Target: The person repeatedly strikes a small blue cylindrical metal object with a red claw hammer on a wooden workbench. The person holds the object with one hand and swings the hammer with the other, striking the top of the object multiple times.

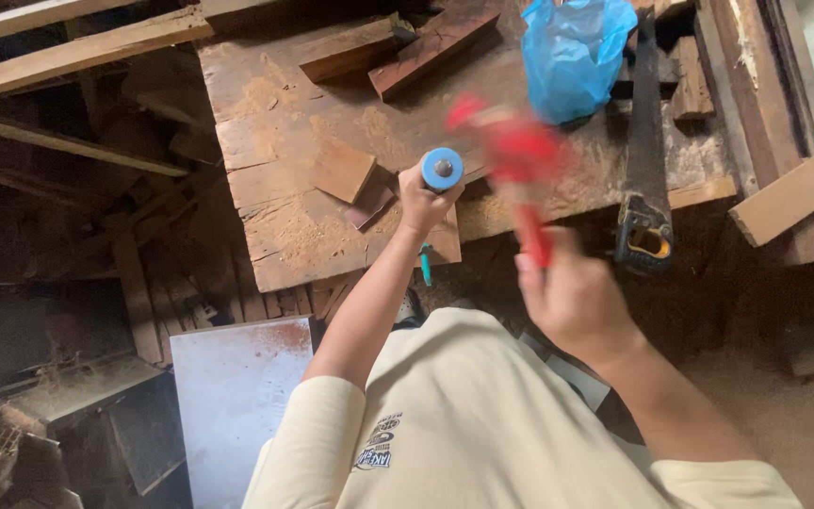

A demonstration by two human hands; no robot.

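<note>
One blue plastic bag point(572, 57) sits bunched at one o'clock on the sawdusty workbench point(275, 123), its contents hidden. The left hand point(421, 203) clamps its fingers round a blue-capped chisel point(442, 170) near the bench's centre. At three o'clock of it, the right hand point(572, 297) grips a blurred red hammer point(520, 160).

Upright blue-capped chisel point(441, 170), blurred red hammer point(520, 160)

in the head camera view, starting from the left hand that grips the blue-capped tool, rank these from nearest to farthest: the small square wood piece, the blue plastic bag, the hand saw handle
From the left hand:
1. Small square wood piece, just to its left on the bench.
2. Blue plastic bag, up and to the right at the back of the bench.
3. Hand saw handle, far right at the bench edge.
</note>
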